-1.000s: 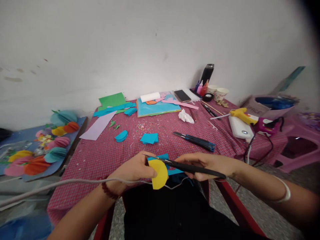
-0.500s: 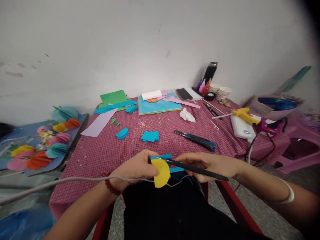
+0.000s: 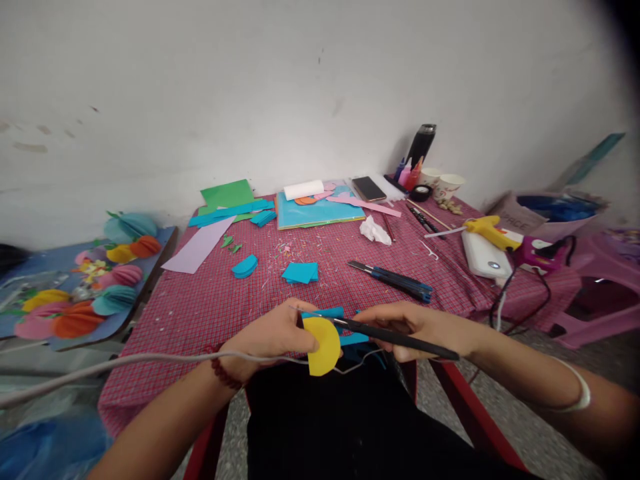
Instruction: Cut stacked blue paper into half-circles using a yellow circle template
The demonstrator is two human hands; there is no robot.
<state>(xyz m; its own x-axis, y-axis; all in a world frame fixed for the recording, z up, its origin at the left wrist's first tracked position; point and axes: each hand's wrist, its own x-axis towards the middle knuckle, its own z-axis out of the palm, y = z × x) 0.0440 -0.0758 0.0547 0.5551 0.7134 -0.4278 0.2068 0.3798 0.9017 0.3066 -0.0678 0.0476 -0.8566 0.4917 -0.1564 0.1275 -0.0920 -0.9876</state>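
Observation:
Over my lap, near the table's front edge, my left hand point(image 3: 280, 333) pinches a yellow half-round piece of paper point(image 3: 324, 348) together with blue paper point(image 3: 330, 313) behind it. My right hand point(image 3: 410, 327) grips a slim black-handled tool point(image 3: 400, 338) with a thin metal end. That metal end lies across the blue paper, just above the yellow piece, and reaches to my left fingers. Whether it is a blade or a pair of tips I cannot tell. On the table ahead lie a stack of blue paper squares point(image 3: 300, 272) and folded blue half-rounds point(image 3: 245, 267).
A utility knife point(image 3: 390, 281) lies before my right hand. Farther right are a yellow glue gun point(image 3: 487, 230), a white power bank point(image 3: 484, 253) and paper cups point(image 3: 449, 187). A grey cable point(image 3: 150, 358) crosses my left wrist. Paper pumpkins point(image 3: 77, 321) sit on a blue board at left.
Both hands stay almost in place. The tool's metal end has shifted very slightly against the blue paper; the grips look the same.

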